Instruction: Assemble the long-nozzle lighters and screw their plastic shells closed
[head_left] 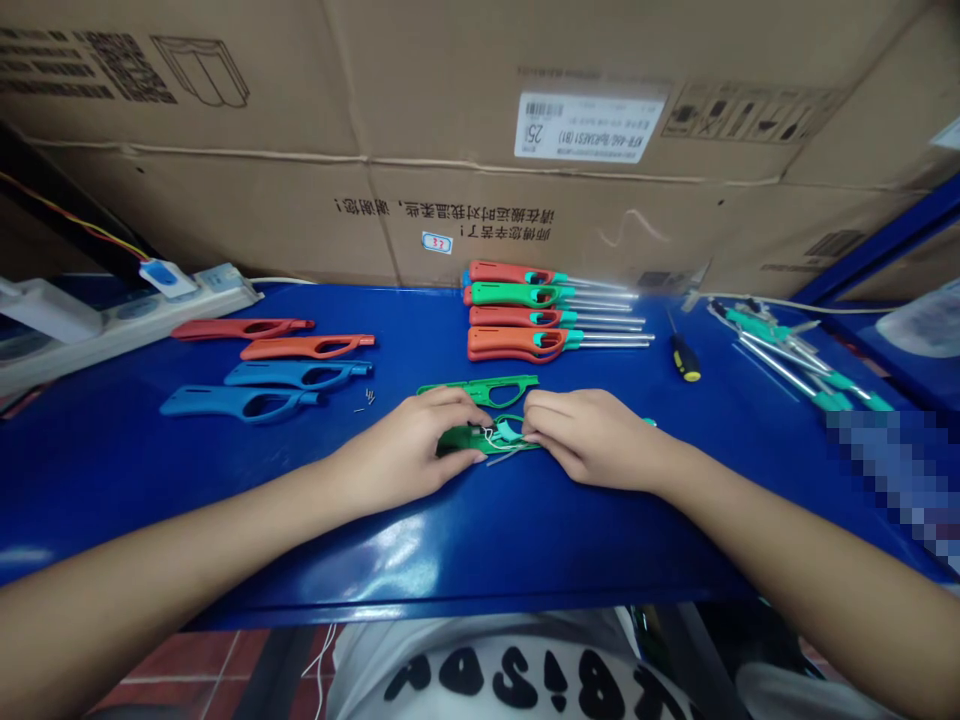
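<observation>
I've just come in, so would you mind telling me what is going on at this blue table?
A person is working with two bare hands on an open green shell. The left hand holds its left end, and the right hand's fingertips are at the other end. A teal part and a white wire show between them. Another green piece lies just beyond. Red, orange and blue handle pieces lie to the left; a screwdriver lies to the right.
</observation>
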